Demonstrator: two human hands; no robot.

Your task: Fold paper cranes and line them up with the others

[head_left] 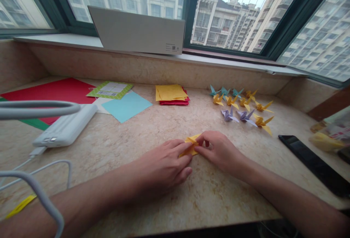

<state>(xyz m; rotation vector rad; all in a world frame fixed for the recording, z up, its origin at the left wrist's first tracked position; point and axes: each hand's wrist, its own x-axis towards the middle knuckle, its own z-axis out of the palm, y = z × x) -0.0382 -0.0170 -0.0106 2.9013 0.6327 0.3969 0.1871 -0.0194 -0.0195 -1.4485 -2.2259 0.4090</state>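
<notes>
A small folded piece of yellow paper (190,144) lies on the marble counter (131,139) in front of me. My left hand (164,163) presses on its left side, fingers curled over it. My right hand (218,150) pinches its right edge between thumb and fingertips. Most of the paper is hidden under the fingers. Beyond the hands, several finished paper cranes (240,106) in teal, yellow and purple stand in rows.
A stack of yellow and red paper squares (171,95) lies at the back centre, with a blue sheet (127,106), a red sheet (54,91) and a green pack (110,89) to the left. A white power bank (65,128) with cables sits left. A black phone (314,163) lies right.
</notes>
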